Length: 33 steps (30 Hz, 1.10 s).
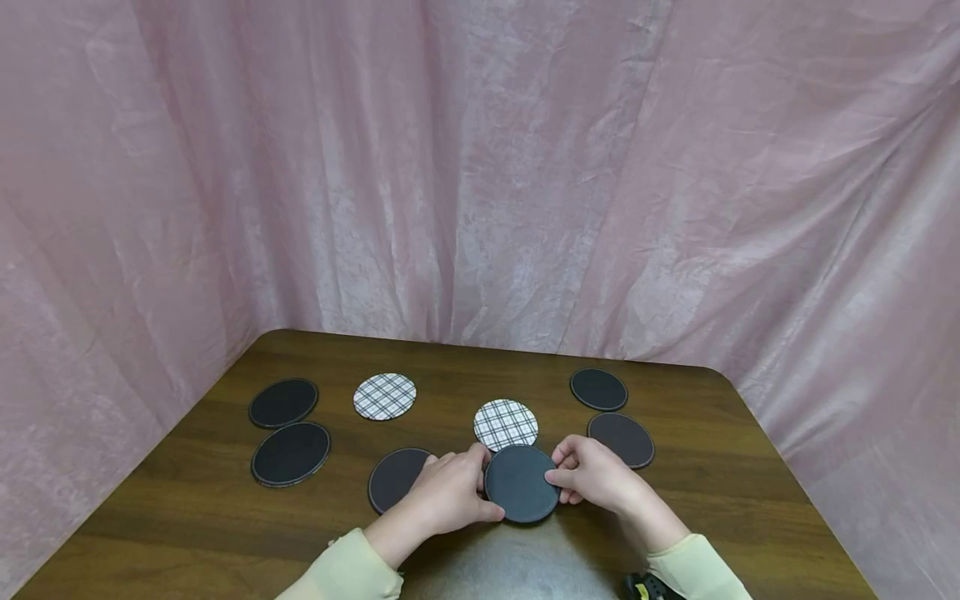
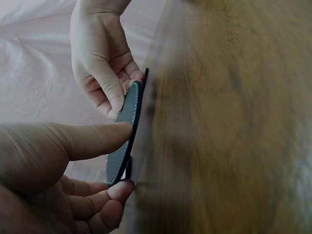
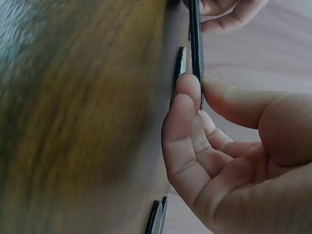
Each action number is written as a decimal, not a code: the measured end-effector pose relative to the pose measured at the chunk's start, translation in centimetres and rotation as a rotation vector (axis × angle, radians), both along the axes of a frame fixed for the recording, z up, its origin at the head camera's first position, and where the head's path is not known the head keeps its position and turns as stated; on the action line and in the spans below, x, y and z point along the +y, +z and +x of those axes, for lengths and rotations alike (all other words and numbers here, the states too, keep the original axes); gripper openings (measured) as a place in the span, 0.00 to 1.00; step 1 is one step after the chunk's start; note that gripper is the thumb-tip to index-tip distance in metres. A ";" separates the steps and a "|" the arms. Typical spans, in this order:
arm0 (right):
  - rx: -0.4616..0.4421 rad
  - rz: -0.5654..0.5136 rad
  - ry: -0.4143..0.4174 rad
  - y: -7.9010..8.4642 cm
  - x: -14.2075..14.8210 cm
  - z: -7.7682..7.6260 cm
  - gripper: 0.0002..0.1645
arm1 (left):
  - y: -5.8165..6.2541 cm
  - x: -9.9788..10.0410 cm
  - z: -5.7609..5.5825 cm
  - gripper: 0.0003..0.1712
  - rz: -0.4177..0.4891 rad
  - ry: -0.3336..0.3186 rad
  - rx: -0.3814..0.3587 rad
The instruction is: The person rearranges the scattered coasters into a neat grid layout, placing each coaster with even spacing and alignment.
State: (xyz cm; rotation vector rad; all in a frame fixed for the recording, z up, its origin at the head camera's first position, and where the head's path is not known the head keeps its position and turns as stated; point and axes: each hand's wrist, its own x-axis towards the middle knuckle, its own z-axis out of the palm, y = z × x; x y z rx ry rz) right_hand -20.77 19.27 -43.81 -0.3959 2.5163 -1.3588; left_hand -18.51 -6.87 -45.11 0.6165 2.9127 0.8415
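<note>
Between both hands is a dark round coaster [image 1: 522, 484] with pale edge stitching, held slightly above the table. My left hand [image 1: 452, 493] pinches its left edge, thumb [image 2: 105, 140] on the upper face and fingertips below. On the opposite edge, the right hand [image 1: 597, 477] grips it between thumb [image 3: 239, 103] and curled fingers. In the right wrist view its edge shows dark layers; whether it is one coaster or a stack I cannot tell. A plaid white coaster [image 1: 506, 422] lies just behind it. A brown coaster [image 1: 393, 481] is partly hidden by the left hand.
Two black coasters [image 1: 290, 454] lie at the left of the wooden table [image 1: 187, 517]. Another plaid coaster [image 1: 385, 396] is at the back. On the right are a black coaster [image 1: 598, 389] and a brown coaster [image 1: 621, 439]. Pink curtains [image 1: 480, 167] hang behind the table.
</note>
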 end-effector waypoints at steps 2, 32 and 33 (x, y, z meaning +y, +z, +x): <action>0.026 0.045 -0.003 -0.2 -0.3 0.0 0.13 | 0.0 -0.2 0.1 0.37 -0.005 -0.009 -0.002; 0.214 0.360 0.051 -1.8 -1.6 -1.2 0.13 | 0.0 -0.8 -0.3 0.43 -0.177 -0.032 0.069; 0.217 0.362 0.055 -1.8 -1.6 -1.2 0.14 | 0.0 -0.9 -0.3 0.43 -0.179 -0.036 0.069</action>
